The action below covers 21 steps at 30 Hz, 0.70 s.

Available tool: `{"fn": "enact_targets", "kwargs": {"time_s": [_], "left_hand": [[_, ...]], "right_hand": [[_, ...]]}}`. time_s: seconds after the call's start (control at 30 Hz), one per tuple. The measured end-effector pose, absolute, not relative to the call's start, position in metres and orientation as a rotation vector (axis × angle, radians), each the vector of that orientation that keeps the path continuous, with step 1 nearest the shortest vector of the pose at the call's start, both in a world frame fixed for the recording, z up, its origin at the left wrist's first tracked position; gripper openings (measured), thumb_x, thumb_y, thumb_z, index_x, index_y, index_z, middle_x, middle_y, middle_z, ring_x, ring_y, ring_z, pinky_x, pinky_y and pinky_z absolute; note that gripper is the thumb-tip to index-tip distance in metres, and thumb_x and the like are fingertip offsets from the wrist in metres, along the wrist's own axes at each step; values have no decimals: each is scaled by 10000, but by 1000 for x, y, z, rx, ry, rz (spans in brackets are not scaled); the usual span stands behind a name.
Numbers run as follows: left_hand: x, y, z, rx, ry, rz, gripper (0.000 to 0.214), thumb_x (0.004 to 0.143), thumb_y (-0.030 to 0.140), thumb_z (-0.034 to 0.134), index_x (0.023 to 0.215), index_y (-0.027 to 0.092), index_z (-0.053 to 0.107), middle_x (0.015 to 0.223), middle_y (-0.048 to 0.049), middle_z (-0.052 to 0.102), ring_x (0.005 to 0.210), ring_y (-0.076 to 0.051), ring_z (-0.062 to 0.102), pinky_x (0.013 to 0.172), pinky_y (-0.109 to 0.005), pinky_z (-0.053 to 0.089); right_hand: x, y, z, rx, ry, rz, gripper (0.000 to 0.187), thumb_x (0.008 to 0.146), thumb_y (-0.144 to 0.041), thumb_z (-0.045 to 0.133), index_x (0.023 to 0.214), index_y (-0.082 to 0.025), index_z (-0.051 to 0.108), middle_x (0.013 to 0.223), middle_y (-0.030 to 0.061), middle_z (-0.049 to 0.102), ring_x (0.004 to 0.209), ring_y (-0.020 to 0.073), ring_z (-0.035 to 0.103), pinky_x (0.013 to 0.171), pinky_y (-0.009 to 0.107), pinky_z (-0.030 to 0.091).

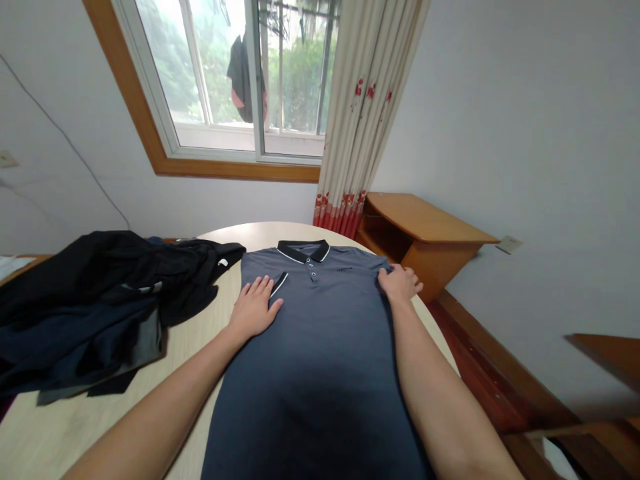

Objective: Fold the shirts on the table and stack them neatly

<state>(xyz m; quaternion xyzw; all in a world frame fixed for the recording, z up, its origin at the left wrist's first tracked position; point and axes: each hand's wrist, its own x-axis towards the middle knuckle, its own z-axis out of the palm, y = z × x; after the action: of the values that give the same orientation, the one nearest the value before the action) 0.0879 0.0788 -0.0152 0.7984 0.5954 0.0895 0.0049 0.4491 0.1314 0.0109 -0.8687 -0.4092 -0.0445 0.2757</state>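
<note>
A dark grey polo shirt [320,347] lies front side up on the table, its collar at the far end. The collar [305,253] is black with a white edge line, and buttons run down below it. My left hand [255,310] rests flat with fingers spread on the shirt's left side, beside a folded-in sleeve with a black and white cuff [279,285]. At the right shoulder, my right hand [400,281] has its thumb and fingers closed on the other sleeve, which is mostly hidden by the hand.
A heap of dark clothes [100,307] covers the left part of the round pale wooden table [195,373]. Beyond the table's right edge stands a brown wooden cabinet [430,220]. A curtain [370,100] with red flowers hangs beside the window [295,80].
</note>
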Motion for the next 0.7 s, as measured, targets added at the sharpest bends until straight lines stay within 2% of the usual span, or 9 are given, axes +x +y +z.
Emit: {"fn": "enact_targets", "kwargs": {"time_s": [0.13,0.3,0.4,0.6,0.7], "left_hand": [[88,79,-15,2500,1873,298,678,990,539,332,1536,147,419,1620,-104,348,1513,-295,285,1229,-459,225],[88,77,-13,2495,1866,286,663,995,528,337,1533,149,423,1620,-103,348,1515,-292,283,1232,-460,220],[88,76,-11,2499,1869,275,660,996,513,350,1530,133,425,1618,-109,346,1514,-298,283,1232,-469,226],[89,73,-10,2540,1878,288,639,1007,483,345,1517,109,437,1604,-127,369,1498,-302,320,1215,-483,268],[89,73,-9,2540,1882,269,644,1010,488,343,1522,106,429,1607,-122,365,1499,-300,318,1218,-478,266]], "right_hand": [[468,129,-4,-2523,-1099,-31,492,904,-465,550,1288,-184,673,1356,219,554,1293,385,492,1090,587,295],[458,131,-1,-2564,-1186,-104,448,904,-364,544,1225,-93,700,1309,247,575,1255,382,522,1052,523,374],[458,132,1,-2562,-1159,-58,456,905,-370,539,1237,-101,697,1321,251,557,1238,384,535,1009,503,423],[462,134,2,-2611,-1074,52,551,894,-463,559,1287,-92,669,1393,283,499,1268,405,521,1015,514,445],[465,137,1,-2567,-1101,57,508,877,-401,589,1265,-87,684,1364,299,529,1253,412,547,1024,542,442]]}}
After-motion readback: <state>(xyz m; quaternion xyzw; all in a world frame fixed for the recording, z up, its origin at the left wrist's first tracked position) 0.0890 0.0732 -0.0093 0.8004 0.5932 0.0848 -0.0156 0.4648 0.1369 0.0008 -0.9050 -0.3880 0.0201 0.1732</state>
